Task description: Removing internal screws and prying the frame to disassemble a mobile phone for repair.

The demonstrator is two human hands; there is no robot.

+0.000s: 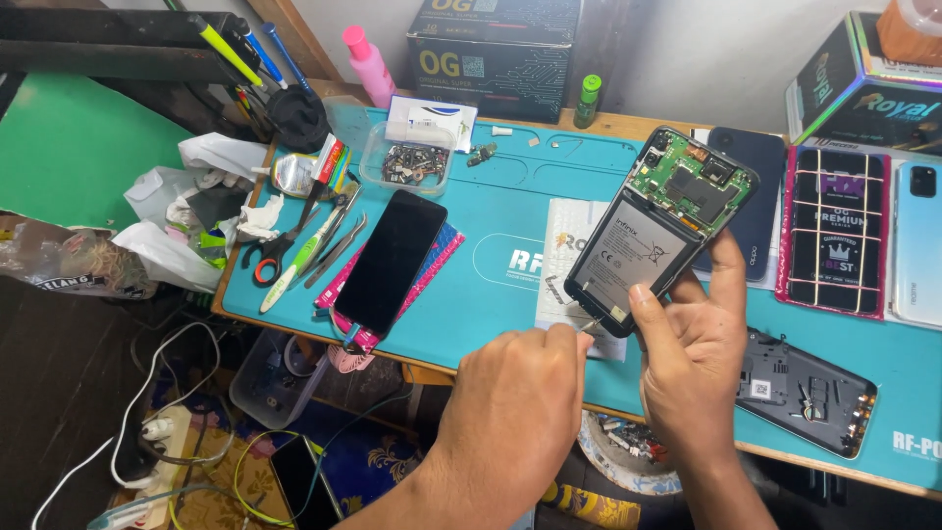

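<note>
Scanning from the left, I see scissors [276,250] and tweezers [334,250] laid within reach on the teal mat [491,191], and a clear plastic tray [405,165] keeping small loose parts together. A dark phone [391,262] lies face down beside them. My left hand [515,402] is closed on a thin tool [592,322], its tip at the lower edge of the opened phone [659,228]. My right hand [692,358] clamps that phone, tilted above the counter [628,126], battery and board exposed. A removed back cover [807,391] rests further right.
</note>
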